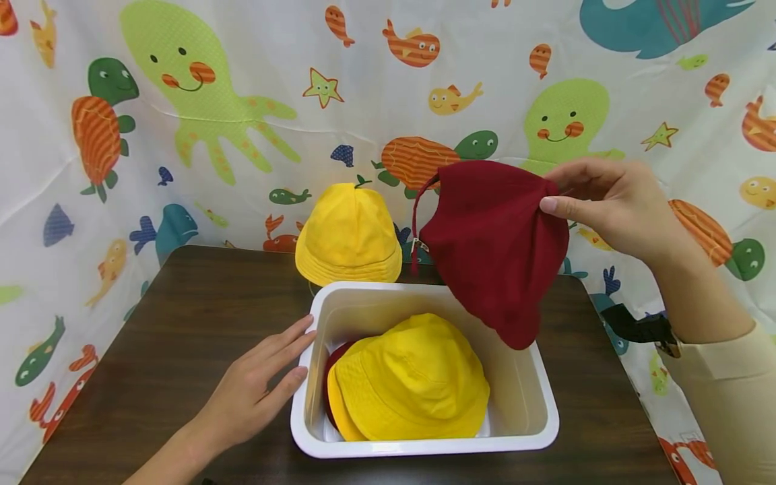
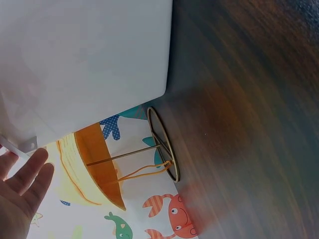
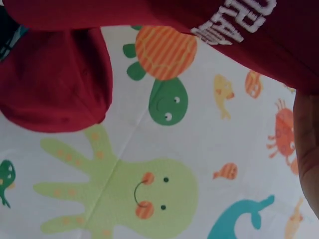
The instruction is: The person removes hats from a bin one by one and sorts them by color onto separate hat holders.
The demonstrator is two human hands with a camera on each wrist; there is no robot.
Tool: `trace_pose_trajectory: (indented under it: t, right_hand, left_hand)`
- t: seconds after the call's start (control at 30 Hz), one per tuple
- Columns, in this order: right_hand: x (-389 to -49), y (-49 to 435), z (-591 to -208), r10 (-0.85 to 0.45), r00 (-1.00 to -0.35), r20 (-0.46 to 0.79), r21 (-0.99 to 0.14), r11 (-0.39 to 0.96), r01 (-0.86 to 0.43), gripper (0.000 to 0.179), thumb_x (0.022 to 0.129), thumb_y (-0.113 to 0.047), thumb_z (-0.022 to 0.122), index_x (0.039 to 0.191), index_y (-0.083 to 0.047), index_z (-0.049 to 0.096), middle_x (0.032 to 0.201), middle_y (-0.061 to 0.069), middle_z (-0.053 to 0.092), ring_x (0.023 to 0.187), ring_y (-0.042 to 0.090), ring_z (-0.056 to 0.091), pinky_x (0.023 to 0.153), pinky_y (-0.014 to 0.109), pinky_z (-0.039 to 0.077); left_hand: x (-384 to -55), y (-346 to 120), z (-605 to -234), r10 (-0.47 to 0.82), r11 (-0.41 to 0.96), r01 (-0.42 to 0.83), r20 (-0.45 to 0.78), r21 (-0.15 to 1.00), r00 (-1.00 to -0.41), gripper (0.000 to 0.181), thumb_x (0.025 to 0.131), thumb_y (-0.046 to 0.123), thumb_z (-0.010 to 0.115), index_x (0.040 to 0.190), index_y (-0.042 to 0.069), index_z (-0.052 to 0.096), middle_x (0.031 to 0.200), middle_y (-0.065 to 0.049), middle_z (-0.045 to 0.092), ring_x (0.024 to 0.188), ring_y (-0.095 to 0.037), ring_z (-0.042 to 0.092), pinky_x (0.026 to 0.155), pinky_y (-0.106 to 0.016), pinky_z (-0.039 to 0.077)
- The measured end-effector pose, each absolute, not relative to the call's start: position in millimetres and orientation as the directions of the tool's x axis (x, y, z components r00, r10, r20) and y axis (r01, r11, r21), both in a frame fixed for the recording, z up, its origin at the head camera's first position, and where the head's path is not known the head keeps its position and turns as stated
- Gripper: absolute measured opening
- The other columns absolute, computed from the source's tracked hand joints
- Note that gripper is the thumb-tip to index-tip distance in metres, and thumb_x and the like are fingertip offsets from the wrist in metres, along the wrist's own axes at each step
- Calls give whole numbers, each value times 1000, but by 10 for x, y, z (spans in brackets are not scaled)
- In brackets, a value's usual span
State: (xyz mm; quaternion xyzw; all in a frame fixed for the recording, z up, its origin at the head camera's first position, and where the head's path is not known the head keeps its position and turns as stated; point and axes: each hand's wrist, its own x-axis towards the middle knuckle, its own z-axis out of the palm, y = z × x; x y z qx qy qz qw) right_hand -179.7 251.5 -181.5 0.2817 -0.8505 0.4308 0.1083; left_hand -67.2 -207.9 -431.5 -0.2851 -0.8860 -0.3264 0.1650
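My right hand (image 1: 612, 202) pinches the edge of a dark red cap (image 1: 491, 242) between thumb and fingers, lifted over the back right of a white plastic bin (image 1: 424, 450). A thin strap with a metal buckle hangs at the cap's left side. White lettering shows on its red cloth in the right wrist view. My left hand (image 1: 254, 384) touches the bin's left rim with its fingers extended. Inside the bin lies a yellow bucket hat (image 1: 418, 377) over another yellow brim, with a bit of red cloth (image 1: 332, 377) beneath at the left.
Behind the bin, a yellow hat (image 1: 348, 236) sits on a wire stand (image 2: 164, 144). A second red cap (image 3: 60, 84) appears in the right wrist view, hidden from the head view. A sea-animal curtain (image 1: 254, 54) hangs behind the dark wooden table (image 1: 182, 323).
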Motion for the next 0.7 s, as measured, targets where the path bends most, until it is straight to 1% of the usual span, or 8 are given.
trace_pose_trajectory:
  t: [0.23, 0.5, 0.6, 0.67, 0.7]
  right_hand:
    - [-1877, 2599, -1724, -350, -843, 410, -662, 522, -538, 22, 92, 3, 76, 113, -3, 77, 93, -1, 77, 77, 12, 70, 72, 15, 56]
    - [-1956, 2718, -1680, -332, -849, 410, -644, 553, -528, 21, 92, 2, 77, 112, -5, 78, 91, -3, 77, 77, 10, 71, 71, 13, 55]
    - [-1974, 2786, -1664, -311, -858, 408, -633, 581, -512, 21, 92, 0, 77, 112, -7, 78, 91, -6, 77, 76, 8, 71, 71, 12, 54]
    - [-1988, 2837, -1653, -299, -861, 412, -620, 600, -505, 21, 93, -1, 78, 112, -8, 78, 91, -8, 77, 76, 6, 71, 71, 11, 53]
    - [-1995, 2862, -1650, -293, -863, 412, -615, 610, -501, 21, 93, -2, 78, 113, -8, 78, 91, -9, 76, 74, 6, 70, 68, 11, 52]
  left_hand:
    - [-664, -2063, -4342, 397, 624, 621, 492, 475, -775, 65, 90, 9, 76, 152, 14, 57, 161, -1, 48, 138, -19, 56, 113, -16, 32]
    - [-618, -2020, -4394, 386, 638, 617, 502, 461, -774, 64, 91, 10, 76, 152, 14, 57, 161, 0, 48, 138, -20, 56, 113, -16, 31]
    - [-596, -1998, -4400, 381, 650, 607, 495, 457, -781, 64, 91, 11, 76, 152, 15, 57, 161, 1, 48, 139, -20, 56, 112, -18, 34]
    - [-583, -1984, -4407, 380, 656, 602, 491, 455, -784, 64, 91, 12, 77, 152, 15, 57, 162, 1, 48, 139, -20, 56, 111, -24, 39]
    - [-576, -1977, -4409, 379, 660, 599, 488, 454, -787, 64, 91, 12, 77, 152, 15, 57, 162, 2, 47, 139, -20, 56, 110, -27, 41]
